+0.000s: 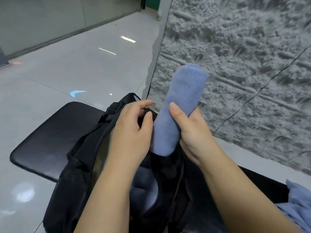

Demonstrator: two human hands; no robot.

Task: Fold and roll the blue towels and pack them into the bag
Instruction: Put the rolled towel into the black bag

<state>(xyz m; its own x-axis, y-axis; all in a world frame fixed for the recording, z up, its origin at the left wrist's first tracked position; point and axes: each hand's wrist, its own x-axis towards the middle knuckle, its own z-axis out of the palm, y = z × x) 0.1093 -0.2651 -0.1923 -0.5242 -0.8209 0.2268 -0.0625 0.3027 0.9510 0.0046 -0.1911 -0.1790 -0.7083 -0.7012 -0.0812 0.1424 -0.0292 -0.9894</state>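
The right hand gripped 1 rolled towel, its long axis slanting down, lower end just inside the bag mouth. The left hand pinched the bag's rim beside it.

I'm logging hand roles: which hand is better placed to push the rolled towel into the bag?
Right: the right hand already grips the towel, its lower end at the bag opening; the left hand holds the rim.

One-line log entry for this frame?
step: packing | right hand: holds rolled towel over bag | left hand: at bag opening, grip unclear | towel: not yet inside
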